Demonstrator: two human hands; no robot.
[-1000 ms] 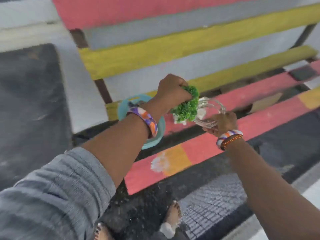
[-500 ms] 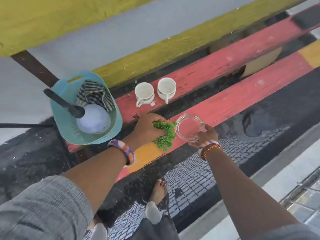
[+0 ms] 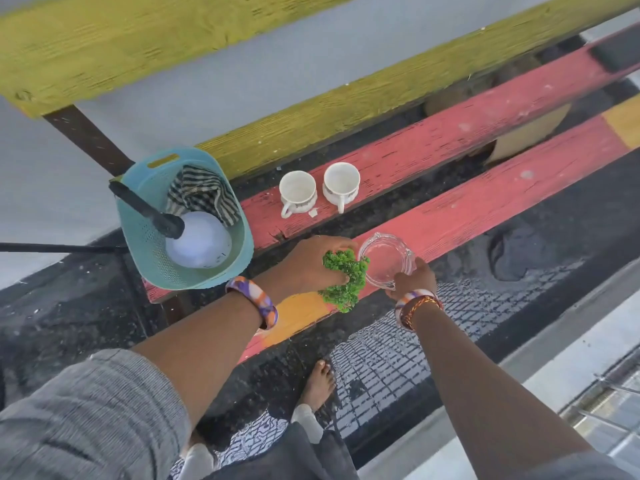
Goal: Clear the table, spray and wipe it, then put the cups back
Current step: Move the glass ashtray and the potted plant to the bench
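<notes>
I look down on my two bare arms reaching over a slatted wooden table (image 3: 467, 133) painted pink, yellow and grey. My left hand (image 3: 313, 263) grips a bunch of green leafy sprigs (image 3: 346, 277), which lie on the nearest pink slat. My right hand (image 3: 414, 278) pinches the near rim of a clear glass dish (image 3: 386, 259), just beside the greenery and touching it. Two white cups (image 3: 318, 192) stand upright side by side on the next slat, handles toward me, apart from both hands. To the left sits a pale blue plastic basket (image 3: 145, 237) holding a white spray bottle (image 3: 197, 244) with a black nozzle and a striped cloth (image 3: 199, 194). A bare foot (image 3: 317, 384) shows on the dark floor below.
</notes>
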